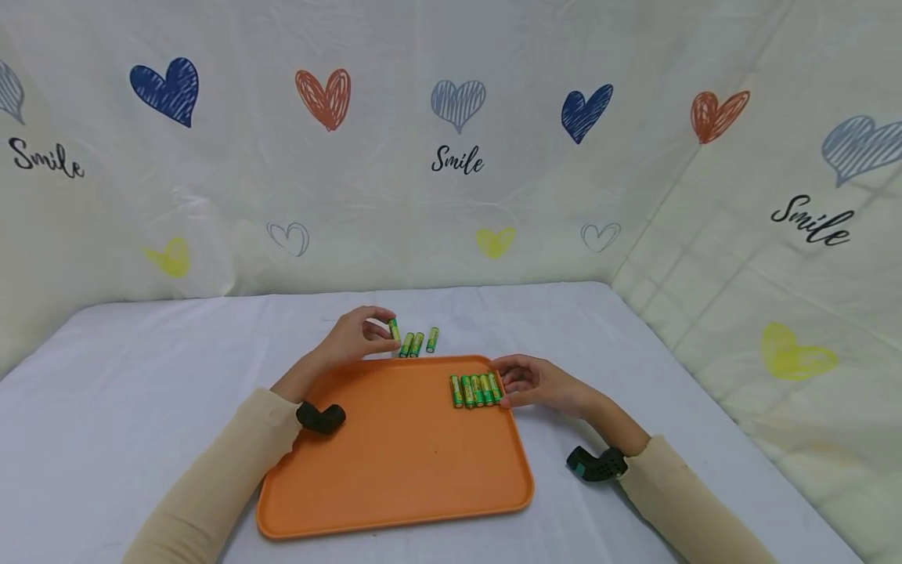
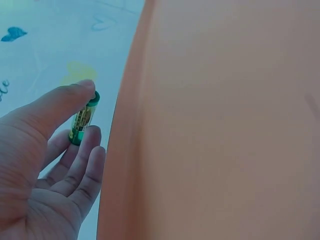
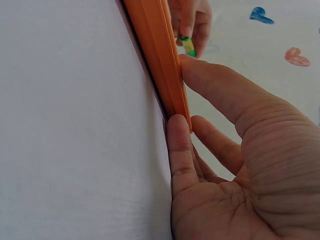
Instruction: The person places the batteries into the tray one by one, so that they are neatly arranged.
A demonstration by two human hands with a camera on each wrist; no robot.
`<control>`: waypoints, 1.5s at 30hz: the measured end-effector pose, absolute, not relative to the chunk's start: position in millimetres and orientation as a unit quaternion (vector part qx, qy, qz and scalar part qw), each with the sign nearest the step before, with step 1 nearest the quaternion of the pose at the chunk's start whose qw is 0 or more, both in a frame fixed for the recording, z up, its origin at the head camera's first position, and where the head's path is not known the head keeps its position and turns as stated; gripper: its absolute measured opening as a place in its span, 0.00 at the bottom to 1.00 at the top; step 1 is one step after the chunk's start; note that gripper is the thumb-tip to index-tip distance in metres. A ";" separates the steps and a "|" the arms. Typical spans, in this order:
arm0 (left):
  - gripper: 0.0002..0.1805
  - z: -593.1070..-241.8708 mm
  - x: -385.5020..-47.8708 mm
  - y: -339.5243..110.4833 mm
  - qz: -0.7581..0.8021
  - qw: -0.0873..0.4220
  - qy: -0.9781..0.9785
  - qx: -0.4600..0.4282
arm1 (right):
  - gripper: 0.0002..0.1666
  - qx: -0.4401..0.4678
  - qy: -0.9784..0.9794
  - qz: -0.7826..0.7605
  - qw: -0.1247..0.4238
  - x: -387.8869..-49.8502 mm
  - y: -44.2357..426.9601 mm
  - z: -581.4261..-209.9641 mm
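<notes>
My left hand (image 1: 361,337) pinches a green and yellow battery (image 1: 394,329) between thumb and fingers, just beyond the tray's back edge; the left wrist view shows this battery (image 2: 84,119) held by its ends. My right hand (image 1: 543,385) is at the right rim of the orange tray (image 1: 395,462), beside a row of several batteries (image 1: 478,391) lying in the tray's back right corner. In the right wrist view, the fingers of that hand (image 3: 235,145) touch the tray's rim (image 3: 162,65). What the right fingertips do at the row is partly hidden.
Behind the tray, two batteries (image 1: 412,345) lie side by side, with another battery (image 1: 432,339) a little to their right. A white cloth (image 1: 127,376) covers the table. At the back hangs a pale curtain (image 1: 395,188) printed with hearts and words.
</notes>
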State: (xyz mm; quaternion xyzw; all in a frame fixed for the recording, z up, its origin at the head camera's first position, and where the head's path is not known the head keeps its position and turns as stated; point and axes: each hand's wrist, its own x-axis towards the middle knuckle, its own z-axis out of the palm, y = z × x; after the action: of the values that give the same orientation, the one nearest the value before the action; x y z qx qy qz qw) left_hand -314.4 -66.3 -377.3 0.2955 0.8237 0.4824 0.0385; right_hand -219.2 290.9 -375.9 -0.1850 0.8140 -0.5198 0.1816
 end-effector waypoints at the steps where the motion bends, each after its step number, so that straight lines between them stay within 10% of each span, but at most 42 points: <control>1: 0.31 -376.9 -313.3 -65.7 0.484 0.039 0.822 0.298 | 0.40 -0.186 0.814 -0.520 0.182 -219.2 290.9 -376.0; 45: 0.27 -373.8 -271.4 -22.6 0.464 0.080 0.794 0.385 | 0.39 -0.187 0.813 -0.522 0.179 -218.1 292.1 -376.0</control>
State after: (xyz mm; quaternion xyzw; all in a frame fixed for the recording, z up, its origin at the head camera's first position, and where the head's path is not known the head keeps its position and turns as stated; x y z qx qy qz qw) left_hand -271.4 -22.6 -373.8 0.3848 0.7937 0.4643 0.0800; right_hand -218.1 292.1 -376.0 -0.1870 0.8128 -0.5217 0.1795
